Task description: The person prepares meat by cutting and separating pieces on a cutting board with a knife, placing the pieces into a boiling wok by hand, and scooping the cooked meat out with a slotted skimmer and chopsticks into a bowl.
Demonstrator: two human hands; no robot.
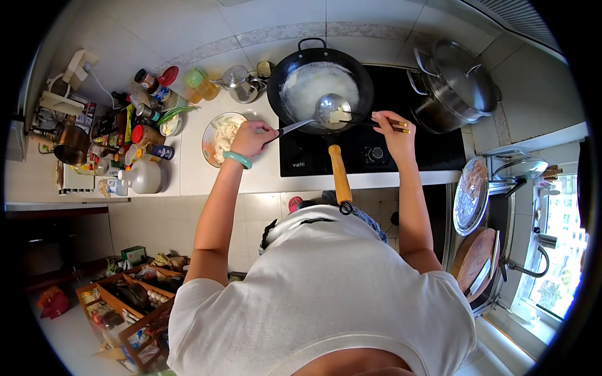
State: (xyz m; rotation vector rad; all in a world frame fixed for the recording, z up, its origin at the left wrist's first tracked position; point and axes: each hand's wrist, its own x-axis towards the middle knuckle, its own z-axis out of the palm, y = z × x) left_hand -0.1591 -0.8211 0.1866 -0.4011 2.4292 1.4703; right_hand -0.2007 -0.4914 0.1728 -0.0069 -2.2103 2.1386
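Observation:
My left hand [251, 139], with a jade-coloured bangle at the wrist, is closed on the dark handle of a metal ladle [325, 103]. The ladle's round bowl is over the near part of a black wok [276, 88], with some pale food [339, 117] in it. In the wok is cloudy, whitish liquid [313, 84]. My right hand [394, 130] grips dark chopsticks [367, 121] with gold ends, their tips at the food in the ladle. Beneath and beside my left hand, a patterned plate [208, 141] holds a pile of pale pieces [224, 135].
The wok's wooden handle [339, 172] juts toward me over the black cooktop [301, 156]. A lidded steel pot [461, 88] stands at right. Jars and bottles [147, 135] crowd the left counter, near a metal kettle [241, 83]. A round chopping board [475, 263] with a knife is far right.

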